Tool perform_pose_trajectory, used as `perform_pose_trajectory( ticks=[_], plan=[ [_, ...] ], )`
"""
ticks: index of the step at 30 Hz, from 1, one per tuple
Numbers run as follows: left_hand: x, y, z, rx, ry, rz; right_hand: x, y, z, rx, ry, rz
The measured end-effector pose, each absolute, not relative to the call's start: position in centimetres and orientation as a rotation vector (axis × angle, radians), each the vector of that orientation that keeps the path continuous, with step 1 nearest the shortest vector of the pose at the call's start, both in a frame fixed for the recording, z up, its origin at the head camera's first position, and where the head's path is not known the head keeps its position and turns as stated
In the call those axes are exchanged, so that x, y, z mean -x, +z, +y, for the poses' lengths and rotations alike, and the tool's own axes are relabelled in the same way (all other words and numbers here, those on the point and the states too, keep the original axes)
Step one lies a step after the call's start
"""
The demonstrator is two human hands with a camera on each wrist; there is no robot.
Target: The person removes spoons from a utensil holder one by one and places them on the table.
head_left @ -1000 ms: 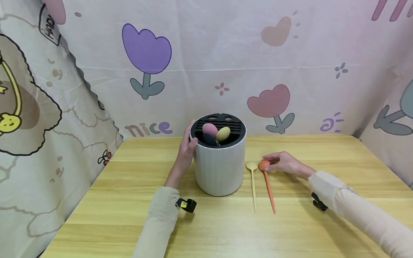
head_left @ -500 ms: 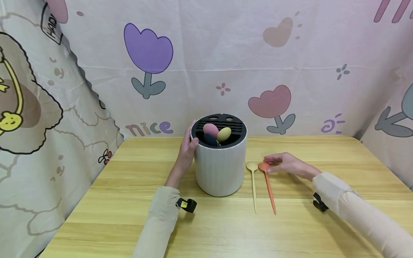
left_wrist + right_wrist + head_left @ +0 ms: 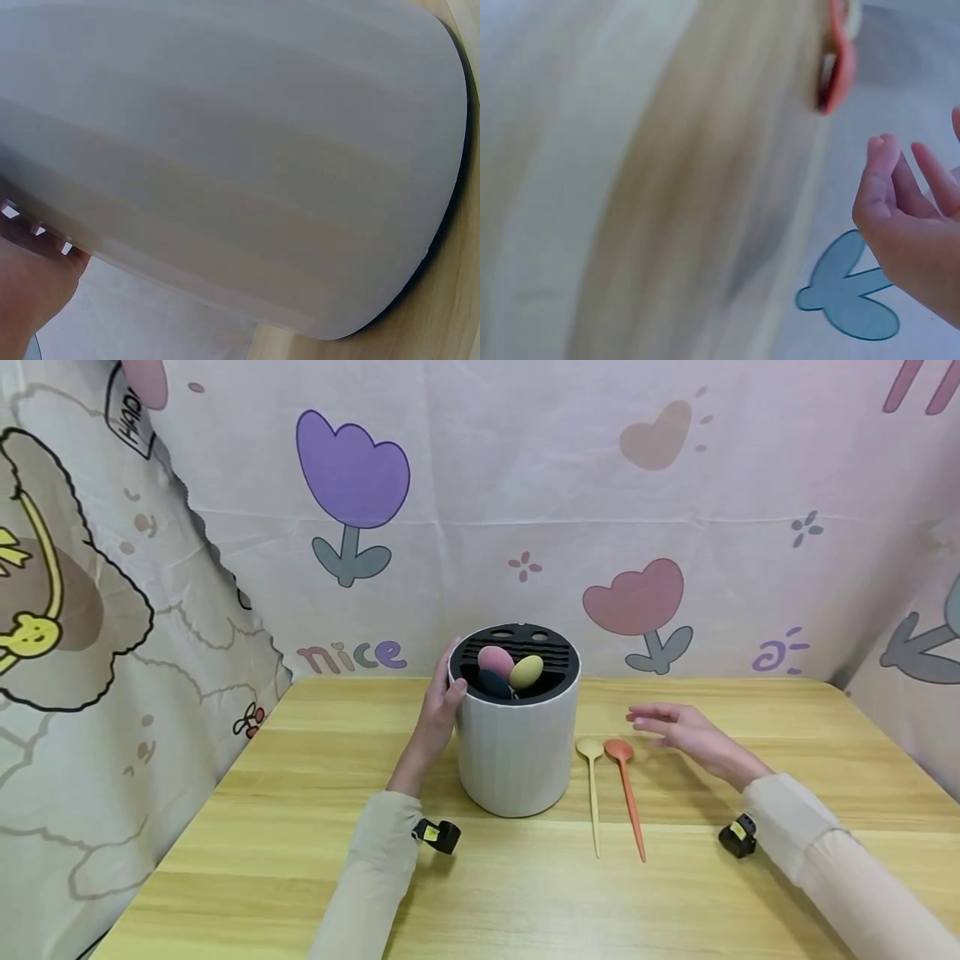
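Note:
A white utensil holder with a black slotted top stands upright on the table. My left hand holds its left side near the rim, thumb at the front; in the left wrist view the holder's wall fills most of the picture. Out of the top's front opening stick a pink spoon, a yellow spoon and a dark blue spoon. Right of the holder lie a pale yellow spoon and an orange spoon, side by side. Beyond the orange spoon's head, my right hand hovers empty, fingers spread.
The wooden table reaches back to a printed cloth close behind the holder. Another patterned cloth hangs along the left side. Each wrist carries a small black camera.
My right hand has let go of the orange spoon's head and drawn away to the right, leaving the spoon on the table. The left hand stays on the holder.

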State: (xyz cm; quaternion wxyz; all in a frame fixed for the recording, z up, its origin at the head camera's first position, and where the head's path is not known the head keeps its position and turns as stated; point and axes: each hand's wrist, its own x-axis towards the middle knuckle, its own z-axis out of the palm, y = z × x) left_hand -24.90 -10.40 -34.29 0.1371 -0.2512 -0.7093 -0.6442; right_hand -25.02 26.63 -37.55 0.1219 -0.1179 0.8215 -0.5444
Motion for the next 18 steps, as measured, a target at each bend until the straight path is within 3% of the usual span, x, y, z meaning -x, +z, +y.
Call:
perform_pose_trajectory(
  ticks=[18],
  plan=[
    [24.8, -34.1, -10.3, 0.701, -1.866, -2.083, 20.5, -33.6, 23.9, 0.605, -1.925, 2.367]
  ],
)
